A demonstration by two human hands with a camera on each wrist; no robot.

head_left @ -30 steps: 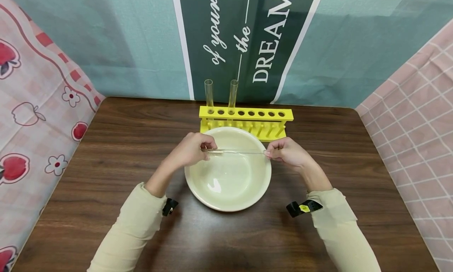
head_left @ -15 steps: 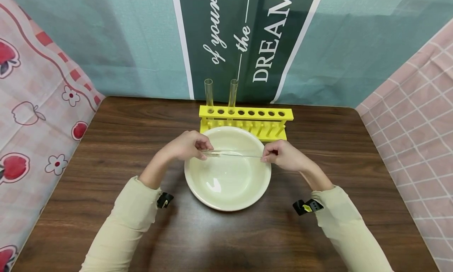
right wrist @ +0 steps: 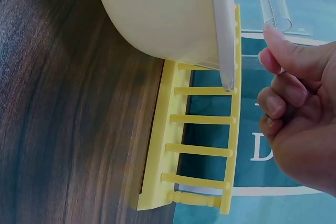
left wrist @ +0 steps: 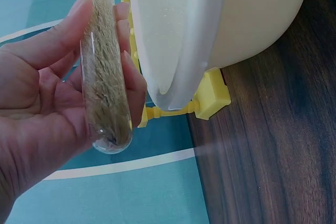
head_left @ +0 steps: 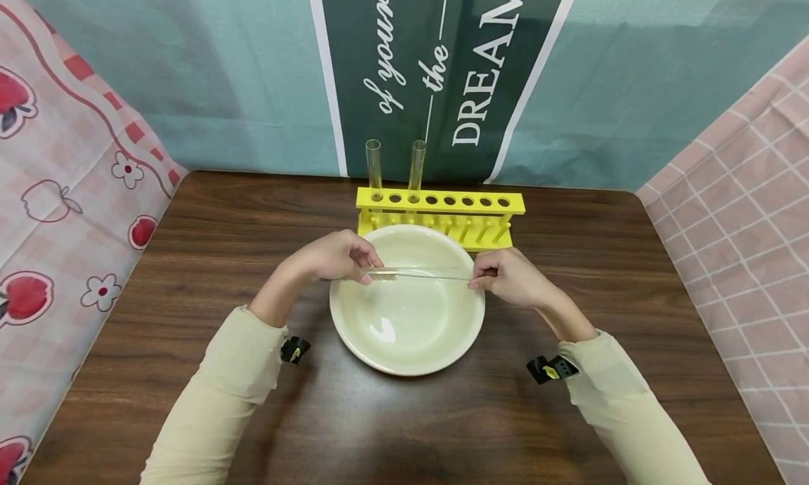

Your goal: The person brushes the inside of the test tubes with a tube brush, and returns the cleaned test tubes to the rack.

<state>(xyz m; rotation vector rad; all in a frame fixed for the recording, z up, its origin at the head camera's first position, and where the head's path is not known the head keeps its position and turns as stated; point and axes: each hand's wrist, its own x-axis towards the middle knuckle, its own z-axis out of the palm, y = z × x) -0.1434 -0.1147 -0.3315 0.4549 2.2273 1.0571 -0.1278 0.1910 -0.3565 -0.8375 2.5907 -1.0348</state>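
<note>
Over a cream basin (head_left: 404, 316), my left hand (head_left: 338, 255) holds a glass test tube (head_left: 413, 269) level, its thumb and fingers around the closed end. Inside the tube, the tan bristles of a test tube brush (left wrist: 107, 87) fill the end in the left wrist view. My right hand (head_left: 512, 278) pinches the thin twisted wire of that brush beyond the tube's mouth. The mouth of the tube (right wrist: 281, 23) lies close to the right thumb in the right wrist view. The right hand's remaining fingers are curled in.
A yellow test tube rack (head_left: 505, 204) stands behind the basin, its front partly hidden. Two upright test tubes (head_left: 416, 169) are in its left holes. Dark wooden tabletop (head_left: 404, 429) surrounds the basin, and a printed cloth (head_left: 253, 85) hangs behind.
My left hand and the tube have shifted slightly left. My right hand has turned and dipped a little, and the brush wire now slants down toward it.
</note>
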